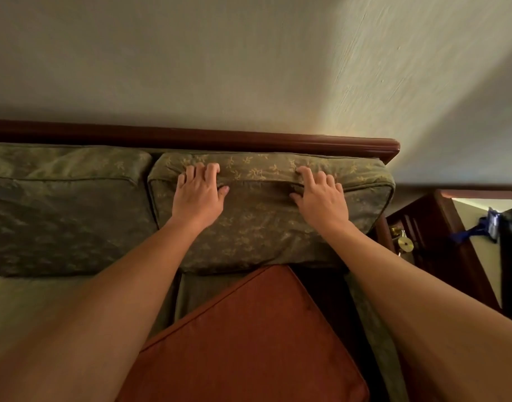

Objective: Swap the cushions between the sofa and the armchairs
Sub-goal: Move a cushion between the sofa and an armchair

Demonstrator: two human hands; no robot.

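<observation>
Both hands (260,198) grip green back cushion (263,227).

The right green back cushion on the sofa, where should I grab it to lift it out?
Grip the right green back cushion along its piped top edge, from above and in front, as both hands do now: left hand, right hand. It leans upright against the wooden back rail, so only that edge is free.

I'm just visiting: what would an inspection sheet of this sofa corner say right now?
Surface: sofa, wooden top rail against the wall.
Job's things: right back cushion, green, leaf pattern; left back cushion beside it; rust cushion lying on the seat.
Clutter: nothing seen.
Hands: left hand and right hand both grip the right back cushion's top edge.
Cables: nothing seen.
Surroundings: pale wall; dark wooden cabinet at right.
</observation>
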